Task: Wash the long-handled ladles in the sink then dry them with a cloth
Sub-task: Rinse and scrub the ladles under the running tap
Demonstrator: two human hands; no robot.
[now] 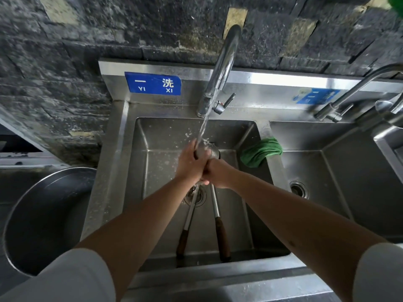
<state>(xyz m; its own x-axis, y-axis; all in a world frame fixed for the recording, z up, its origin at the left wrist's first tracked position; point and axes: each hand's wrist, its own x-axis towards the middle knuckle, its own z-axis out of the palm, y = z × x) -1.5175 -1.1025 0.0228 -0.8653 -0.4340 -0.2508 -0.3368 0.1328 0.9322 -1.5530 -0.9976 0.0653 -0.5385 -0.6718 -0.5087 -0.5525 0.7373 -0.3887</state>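
Gripped ladles (207, 150) under the tap (220, 83) stream, in the sink (139, 171); left hand (189, 162) curled over a bowl, right hand (216, 173) clenched on the shafts just behind; handles ran back toward the body; cloth (260, 153) lay just right of the right hand, nearer that one.

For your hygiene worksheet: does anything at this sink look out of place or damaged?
The blue label behind the right basin is torn and peeling. The green cloth slumps over the divider. Otherwise nothing stands out.
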